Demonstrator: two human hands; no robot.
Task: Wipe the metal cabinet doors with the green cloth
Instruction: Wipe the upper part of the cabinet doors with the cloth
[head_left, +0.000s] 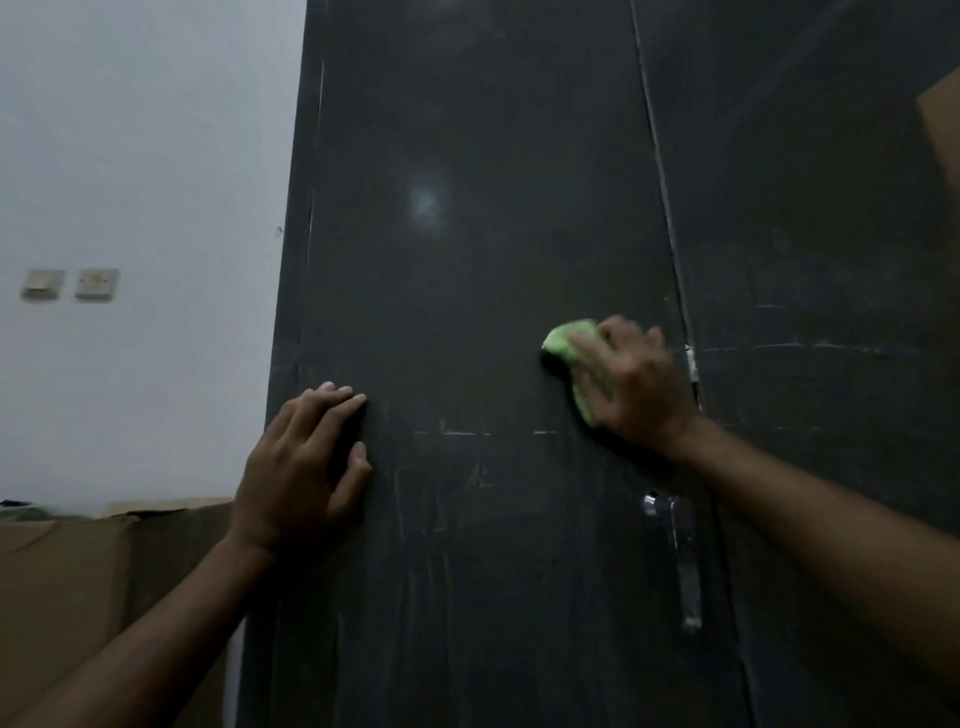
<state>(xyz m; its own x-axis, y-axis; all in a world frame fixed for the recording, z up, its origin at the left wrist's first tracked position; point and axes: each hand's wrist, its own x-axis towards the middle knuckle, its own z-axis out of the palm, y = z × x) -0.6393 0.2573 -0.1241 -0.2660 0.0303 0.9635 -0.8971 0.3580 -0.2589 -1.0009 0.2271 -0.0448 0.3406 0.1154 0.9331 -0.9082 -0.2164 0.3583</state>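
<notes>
A tall dark metal cabinet fills the view. Its left door (467, 234) is scuffed with pale scratches, and the right door (831, 260) lies past a vertical seam. My right hand (634, 384) presses the bunched green cloth (569, 345) flat against the left door, close to the seam and above the handle; the hand is motion-blurred. My left hand (301, 467) rests flat on the left door near its left edge, fingers straight and holding nothing.
A chrome handle (680, 551) hangs on the left door below my right wrist. A brown cardboard box (78, 571) stands against the white wall at the lower left. Two wall switches (70, 284) sit on that wall. Another cardboard edge (943, 124) shows at the far right.
</notes>
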